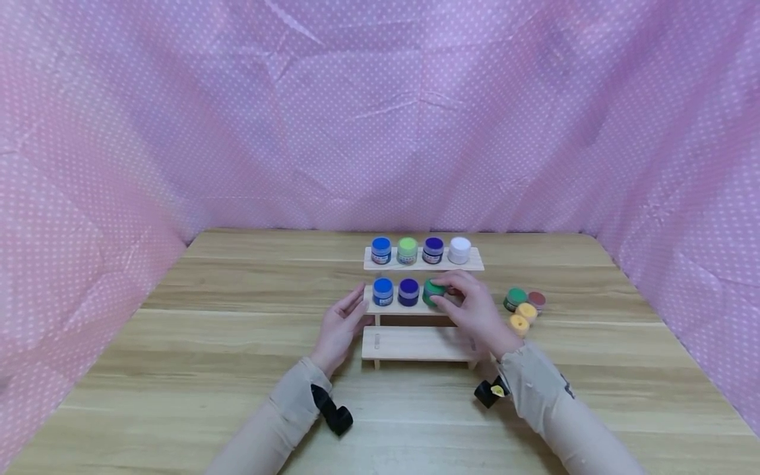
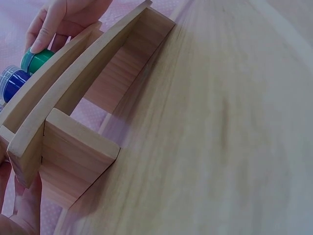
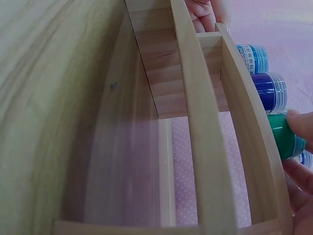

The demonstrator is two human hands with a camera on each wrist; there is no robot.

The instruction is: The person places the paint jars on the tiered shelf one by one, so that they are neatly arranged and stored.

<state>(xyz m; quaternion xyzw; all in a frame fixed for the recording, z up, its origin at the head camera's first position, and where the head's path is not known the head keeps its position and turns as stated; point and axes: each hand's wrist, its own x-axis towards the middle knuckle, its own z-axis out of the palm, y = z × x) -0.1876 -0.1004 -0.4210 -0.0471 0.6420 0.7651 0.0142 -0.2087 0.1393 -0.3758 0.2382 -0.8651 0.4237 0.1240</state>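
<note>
On the middle tier of a wooden step rack (image 1: 415, 344) stand a blue paint jar (image 1: 382, 291), a purple paint jar (image 1: 408, 292) and a green paint jar (image 1: 433, 292). My right hand (image 1: 472, 310) pinches the green jar between thumb and fingers; it touches the tier at the right of the purple one. At the rack's left end my left hand (image 1: 341, 330) rests against the side, its fingers extended along the board. In the left wrist view the left hand (image 2: 22, 210) is only partly visible, by the rack's edge.
The top tier (image 1: 424, 266) bears a blue, a light green, a purple and a white jar (image 1: 460, 251). Right of the rack, a green jar (image 1: 514, 299), a red-brown jar (image 1: 536, 301) and two yellow-orange jars (image 1: 519, 324) stand on the table (image 1: 237, 343). A pink dotted cloth (image 1: 380, 132) hangs behind.
</note>
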